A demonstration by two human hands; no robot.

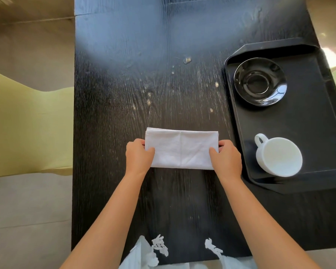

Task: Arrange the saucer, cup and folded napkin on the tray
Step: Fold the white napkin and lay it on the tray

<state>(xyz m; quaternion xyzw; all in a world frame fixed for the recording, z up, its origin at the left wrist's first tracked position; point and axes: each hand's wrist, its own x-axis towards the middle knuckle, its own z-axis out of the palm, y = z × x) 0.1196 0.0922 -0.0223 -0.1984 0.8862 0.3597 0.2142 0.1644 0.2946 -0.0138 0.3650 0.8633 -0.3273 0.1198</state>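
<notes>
On the dark wooden surface [124, 94], a folded white napkin [180, 149] is gripped at its ends by left hand [139, 157] and right hand [226, 158] fingers, beside the tray [299, 133].

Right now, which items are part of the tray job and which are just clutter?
Task items: napkin, held at its ends by left hand and right hand; saucer, cup, tray.
Just about: table, yellow-green chair.

I see a dark wood-grain worktop [144, 84] marked with pale scuffs and crumbs. A yellow-green chair [27, 129] stands beside its left edge, on a beige floor [27, 210]. Pale printed clothing [144, 255] shows at the bottom.
</notes>
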